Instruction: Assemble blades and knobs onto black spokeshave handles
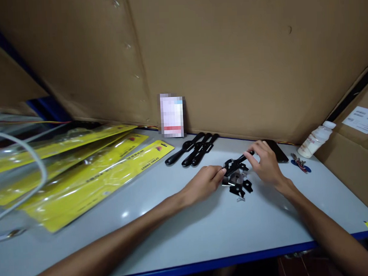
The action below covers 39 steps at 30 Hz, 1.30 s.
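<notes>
Between both hands is a black tool handle [240, 159], held at a slant above the table. My left hand [206, 181] is closed around its near end, where a small silver wing screw shows. Thumb and fingers of my right hand [266, 163] pinch the far end. Beneath and beside the tool lie small black metal plates [236, 190] with holes, and a loose silver wing screw [240, 199]. Behind my left hand, three similar black handled tools [193, 152] lie side by side on the table.
Yellow blister packs [113, 186] overlap on the left, with a white cable [40, 156] in front. A lit screen [172, 116] leans against the cardboard wall [217, 63]. At the right are a dark phone-like slab [277, 152], keys [299, 161] and a white bottle [316, 139].
</notes>
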Available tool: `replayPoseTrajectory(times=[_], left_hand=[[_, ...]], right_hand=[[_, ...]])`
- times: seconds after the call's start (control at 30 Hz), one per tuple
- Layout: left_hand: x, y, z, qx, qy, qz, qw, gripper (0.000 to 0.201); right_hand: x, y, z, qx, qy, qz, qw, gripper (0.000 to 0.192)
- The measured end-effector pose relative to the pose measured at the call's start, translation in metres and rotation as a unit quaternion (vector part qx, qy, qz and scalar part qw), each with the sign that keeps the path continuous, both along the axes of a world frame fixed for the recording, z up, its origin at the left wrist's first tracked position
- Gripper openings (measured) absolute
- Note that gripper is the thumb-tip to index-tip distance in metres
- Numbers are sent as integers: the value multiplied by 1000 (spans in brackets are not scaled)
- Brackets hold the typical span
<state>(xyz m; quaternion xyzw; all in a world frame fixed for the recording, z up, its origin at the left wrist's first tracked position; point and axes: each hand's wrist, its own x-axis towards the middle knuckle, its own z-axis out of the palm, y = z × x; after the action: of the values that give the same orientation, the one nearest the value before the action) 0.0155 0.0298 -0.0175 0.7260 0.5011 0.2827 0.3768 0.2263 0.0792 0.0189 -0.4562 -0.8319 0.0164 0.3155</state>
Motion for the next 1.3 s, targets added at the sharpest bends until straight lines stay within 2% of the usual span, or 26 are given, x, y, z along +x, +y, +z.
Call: replayPoseTrajectory(times=[0.07,0.17,0.33,0.53,0.8,0.93,1.07,1.13,1.23,1.3], left_hand=[[4,-2,-1,65,26,36,997,39],[7,-5,-2,113,52,64,990,36],[9,-10,-3,107,89,62,988,32],[12,-12,-4,97,175,68,977,35],[13,-13,-3,77,216,74,970,38],[14,-13,-4,73,214,72,971,38],[13,-10,-5,64,190,68,977,38],[12,-5,-5,43,139,59,988,38],[9,1,-6,-9,45,50,998,41],[7,4,-7,-42,-4,48,998,42]], right_hand=[[-8,-11,-1,15,-23,7,1000,31],[-16,-25,-2,6,-45,24,999,33],[-23,-31,-12,-62,-30,40,997,22],[-29,-28,-27,-148,81,67,983,23],[-31,-26,-26,-188,136,72,970,26],[-31,-26,-27,-162,112,68,978,24],[-28,-26,-28,-84,8,60,995,18],[-26,-25,-28,-59,-24,52,997,16],[-23,-23,-28,-27,-20,37,999,8],[-21,-21,-28,-13,-12,64,998,18]])
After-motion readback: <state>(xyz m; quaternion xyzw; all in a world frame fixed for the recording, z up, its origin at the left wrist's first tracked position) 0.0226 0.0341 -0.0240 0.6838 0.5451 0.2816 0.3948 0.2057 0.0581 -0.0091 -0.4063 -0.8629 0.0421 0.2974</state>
